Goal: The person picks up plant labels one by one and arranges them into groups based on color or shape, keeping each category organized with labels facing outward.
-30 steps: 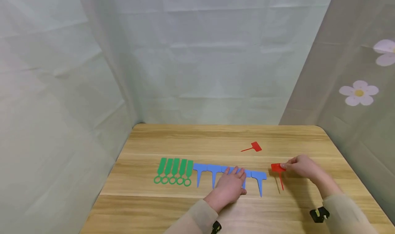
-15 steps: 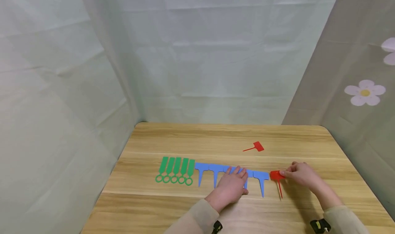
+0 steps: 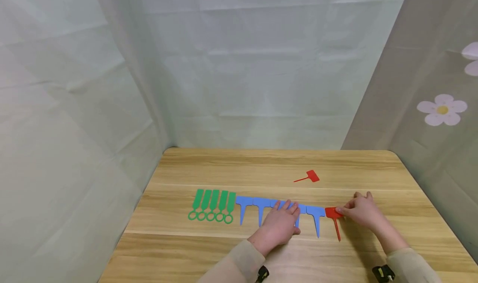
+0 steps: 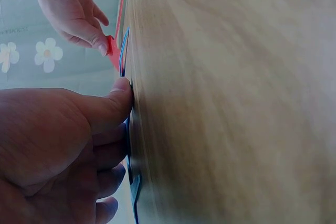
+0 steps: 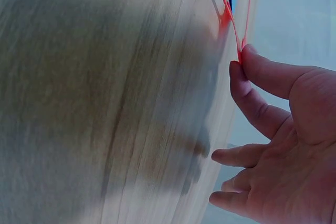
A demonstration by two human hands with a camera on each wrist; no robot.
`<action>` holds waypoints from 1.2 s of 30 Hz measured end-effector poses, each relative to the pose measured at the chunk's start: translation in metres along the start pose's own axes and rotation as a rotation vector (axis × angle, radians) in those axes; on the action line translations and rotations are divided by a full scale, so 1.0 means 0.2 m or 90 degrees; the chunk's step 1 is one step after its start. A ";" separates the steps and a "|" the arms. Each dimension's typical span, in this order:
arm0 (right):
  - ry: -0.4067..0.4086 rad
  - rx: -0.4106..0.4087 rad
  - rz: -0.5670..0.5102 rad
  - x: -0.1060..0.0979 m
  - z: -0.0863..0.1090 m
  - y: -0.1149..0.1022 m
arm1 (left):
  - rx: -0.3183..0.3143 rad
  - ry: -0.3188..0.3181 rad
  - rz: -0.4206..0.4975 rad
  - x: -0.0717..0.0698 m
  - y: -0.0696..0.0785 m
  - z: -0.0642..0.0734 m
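Observation:
In the head view my left hand (image 3: 278, 225) rests with fingers spread on a row of blue T-shaped plant labels (image 3: 315, 211), hiding part of the middle ones. My right hand (image 3: 362, 214) pinches a red T-shaped plant label (image 3: 331, 213) by its right edge, just right of the last blue one. In the right wrist view, thumb and index finger (image 5: 252, 98) hold the corner of that red label (image 5: 234, 27), and the other fingers stick out free. A shadow beside it suggests a small tilt off the wood. The left wrist view shows my left thumb (image 4: 113, 106) low at the labels' edge.
Several green labels with ring ends (image 3: 214, 199) lie side by side left of the blue row. Another red label (image 3: 313, 176) lies askew farther back. The wooden table (image 3: 168, 250) is bordered by hanging cloth (image 3: 239, 88) at the back and sides.
The red label in my right hand has come down toward the table and slightly left, close to the last blue label. My left hand has stayed in place on the blue row.

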State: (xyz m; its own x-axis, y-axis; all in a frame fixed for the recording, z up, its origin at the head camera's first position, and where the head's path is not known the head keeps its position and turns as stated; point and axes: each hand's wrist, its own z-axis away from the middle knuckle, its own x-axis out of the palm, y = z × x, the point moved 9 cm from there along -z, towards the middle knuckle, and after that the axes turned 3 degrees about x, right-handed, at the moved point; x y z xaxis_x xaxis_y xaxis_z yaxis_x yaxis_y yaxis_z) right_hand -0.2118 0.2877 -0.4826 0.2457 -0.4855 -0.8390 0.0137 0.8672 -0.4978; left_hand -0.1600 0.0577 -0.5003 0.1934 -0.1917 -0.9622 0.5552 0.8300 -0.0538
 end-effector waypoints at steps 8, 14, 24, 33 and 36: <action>0.017 0.013 0.006 0.05 -0.06 0.10 | 0.001 0.007 -0.004 -0.01 0.00 0.01; 0.004 0.039 0.022 0.02 -0.01 0.03 | 0.002 0.008 -0.010 -0.01 0.00 0.01; 0.004 0.035 0.020 0.02 0.00 0.03 | 0.000 0.009 -0.004 -0.02 0.00 0.01; -0.004 0.040 0.023 0.01 0.02 0.03 | 0.000 0.009 -0.003 -0.02 0.00 0.02; -0.004 0.045 0.020 0.01 0.02 0.03 | -0.001 0.009 -0.003 -0.02 0.01 0.02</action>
State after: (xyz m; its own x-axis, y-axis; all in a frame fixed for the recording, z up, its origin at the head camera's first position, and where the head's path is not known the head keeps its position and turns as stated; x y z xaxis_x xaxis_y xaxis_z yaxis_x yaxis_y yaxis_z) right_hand -0.2073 0.2922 -0.4856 0.2535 -0.4569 -0.8526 0.0741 0.8880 -0.4539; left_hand -0.1570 0.0577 -0.4963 0.1790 -0.1884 -0.9656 0.5555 0.8294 -0.0589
